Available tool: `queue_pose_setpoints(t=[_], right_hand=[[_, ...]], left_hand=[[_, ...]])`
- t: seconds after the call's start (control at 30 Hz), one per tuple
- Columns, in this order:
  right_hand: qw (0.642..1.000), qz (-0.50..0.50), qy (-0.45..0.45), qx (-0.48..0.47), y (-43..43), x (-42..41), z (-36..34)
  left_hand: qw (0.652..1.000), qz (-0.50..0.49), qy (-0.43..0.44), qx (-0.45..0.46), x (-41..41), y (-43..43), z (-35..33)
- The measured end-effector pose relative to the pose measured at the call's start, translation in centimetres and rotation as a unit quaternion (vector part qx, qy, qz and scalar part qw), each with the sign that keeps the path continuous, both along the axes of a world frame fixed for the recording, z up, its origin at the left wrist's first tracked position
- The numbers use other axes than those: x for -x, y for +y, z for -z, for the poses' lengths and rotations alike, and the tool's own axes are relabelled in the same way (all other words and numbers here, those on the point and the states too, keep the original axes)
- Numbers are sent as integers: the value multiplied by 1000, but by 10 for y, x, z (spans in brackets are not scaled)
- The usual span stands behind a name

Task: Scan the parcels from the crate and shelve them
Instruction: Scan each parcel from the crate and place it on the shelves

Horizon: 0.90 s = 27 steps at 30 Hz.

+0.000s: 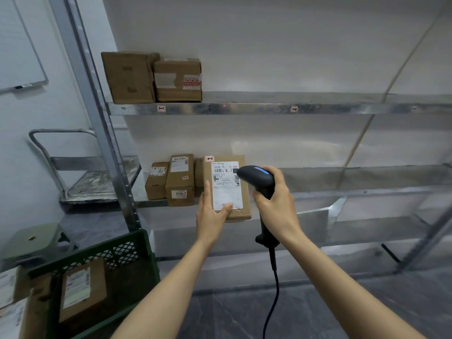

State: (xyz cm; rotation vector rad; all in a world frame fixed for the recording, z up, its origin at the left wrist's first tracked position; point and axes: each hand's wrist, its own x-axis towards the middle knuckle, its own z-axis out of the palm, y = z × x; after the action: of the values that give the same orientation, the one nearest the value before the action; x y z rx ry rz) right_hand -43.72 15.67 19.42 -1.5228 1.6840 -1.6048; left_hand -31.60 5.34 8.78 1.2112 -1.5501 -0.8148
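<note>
the steel upright bounds the rack on the left, and the upper shelf carries two brown boxes hard against that end, with bare metal running right from them. on the lower shelf a cluster of small boxes fills the left corner, and the shelf is bare to the right of the hands. the green crate sits low on the left with a labelled parcel in the crate. the held parcel is upright before the lower shelf, label facing out. the left hand grips its lower left corner, thumb across the label. the right hand is wrapped round the handle of the scanner, whose head touches or overlaps the parcel's right edge.
</note>
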Motion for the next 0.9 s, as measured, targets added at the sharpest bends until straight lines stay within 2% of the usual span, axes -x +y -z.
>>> queue_pose_setpoints(t=[0.43, 0.67, 0.9], right_hand=[[1000, 6, 12, -8, -21, 123, 6], [1000, -12, 10, -19, -42, 200, 11], [999, -23, 0, -32, -69, 242, 19]], left_hand=[[999, 10, 8, -41, 108, -20, 12], [998, -30, -5, -50, 171, -39, 18], [997, -23, -1, -71, 207, -60, 23]])
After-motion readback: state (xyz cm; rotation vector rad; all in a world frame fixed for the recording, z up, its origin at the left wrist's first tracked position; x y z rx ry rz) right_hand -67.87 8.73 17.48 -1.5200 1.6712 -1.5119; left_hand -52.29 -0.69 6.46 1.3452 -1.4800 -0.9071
